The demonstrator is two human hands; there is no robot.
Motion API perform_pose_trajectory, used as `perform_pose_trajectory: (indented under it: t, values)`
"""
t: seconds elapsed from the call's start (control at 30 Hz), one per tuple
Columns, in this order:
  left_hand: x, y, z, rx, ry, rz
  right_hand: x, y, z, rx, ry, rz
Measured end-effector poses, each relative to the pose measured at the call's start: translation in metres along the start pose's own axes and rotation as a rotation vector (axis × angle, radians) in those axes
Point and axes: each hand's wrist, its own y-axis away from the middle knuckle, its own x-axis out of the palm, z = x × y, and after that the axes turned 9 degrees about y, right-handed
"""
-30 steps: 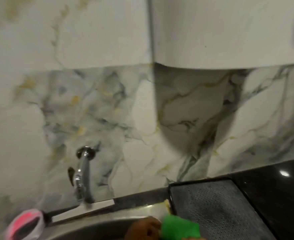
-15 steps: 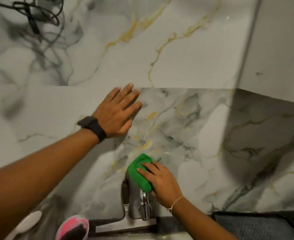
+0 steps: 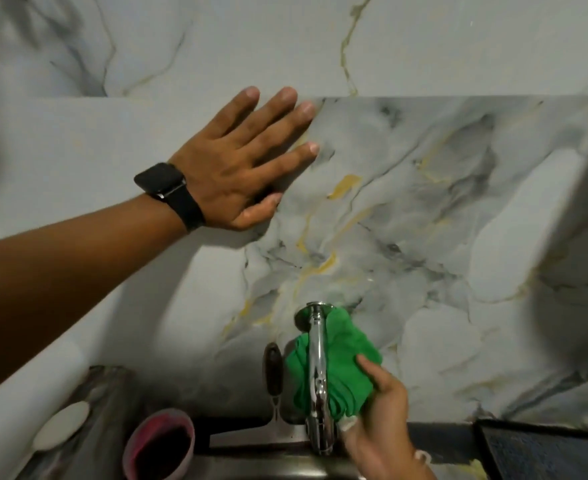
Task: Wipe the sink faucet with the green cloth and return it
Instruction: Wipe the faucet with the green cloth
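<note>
A chrome faucet [image 3: 317,368] comes out of the marble wall and runs down toward the sink rim [image 3: 278,465] at the bottom. The green cloth [image 3: 344,372] is wrapped around the underside and right side of the faucet pipe. My right hand [image 3: 379,420] grips the cloth from the right, thumb on top of it. My left hand [image 3: 247,161] lies flat on the wall above and to the left, fingers spread, a black watch on its wrist.
A pink-rimmed cup [image 3: 161,445] stands left of the faucet, with a white oval object [image 3: 60,427] further left. A dark mat [image 3: 545,452] lies at the bottom right. A dark handle [image 3: 273,368] hangs on the wall beside the faucet.
The view swung from the sink edge up to the wall. My right hand brought the cloth from the sink rim onto the faucet top, then slid it down along the pipe. My left hand pressed on the wall.
</note>
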Motion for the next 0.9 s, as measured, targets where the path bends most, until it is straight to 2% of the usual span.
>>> perform_pose_trajectory:
  t: [0.07, 0.27, 0.43, 0.5, 0.57, 0.63, 0.67, 0.73, 0.77, 0.8, 0.83, 0.9]
  values:
    - [0.001, -0.002, 0.000, 0.005, -0.022, 0.003, 0.000, 0.009, 0.005, 0.009, -0.067, 0.049]
    - [0.002, -0.001, 0.000, 0.008, -0.053, -0.014, 0.000, -0.015, 0.018, 0.272, 0.010, 0.034]
    - [0.003, 0.001, 0.000, 0.018, -0.059, -0.006, 0.009, -0.031, -0.014, 0.319, 0.036, 0.037]
    - [0.003, 0.001, 0.000, 0.016, -0.055, -0.001, 0.015, -0.039, -0.025, 0.357, -0.042, 0.063]
    - [0.003, 0.000, 0.000, 0.018, -0.052, 0.003, 0.018, -0.041, -0.024, 0.361, -0.020, 0.063]
    - [0.002, 0.000, -0.001, 0.014, -0.041, 0.013, 0.010, -0.033, -0.024, 0.330, 0.080, -0.010]
    - [0.001, 0.001, 0.000, 0.003, -0.042, 0.012, 0.004, -0.025, -0.021, 0.287, 0.110, -0.034]
    - [0.002, 0.001, 0.000, -0.004, -0.040, 0.007, -0.003, -0.006, -0.014, 0.077, 0.179, -0.123]
    - [0.003, -0.001, -0.001, 0.002, -0.035, 0.008, -0.002, 0.003, -0.010, -0.077, 0.308, -0.215]
    - [0.003, 0.000, -0.001, 0.000, -0.031, 0.002, 0.007, 0.012, -0.005, -0.248, 0.549, -0.305]
    - [0.002, 0.000, -0.001, -0.002, -0.024, -0.005, 0.019, 0.019, 0.001, -0.413, 0.862, -0.372]
    - [0.004, 0.000, -0.002, -0.008, -0.003, -0.011, 0.037, 0.021, 0.011, -0.646, 1.579, -0.371]
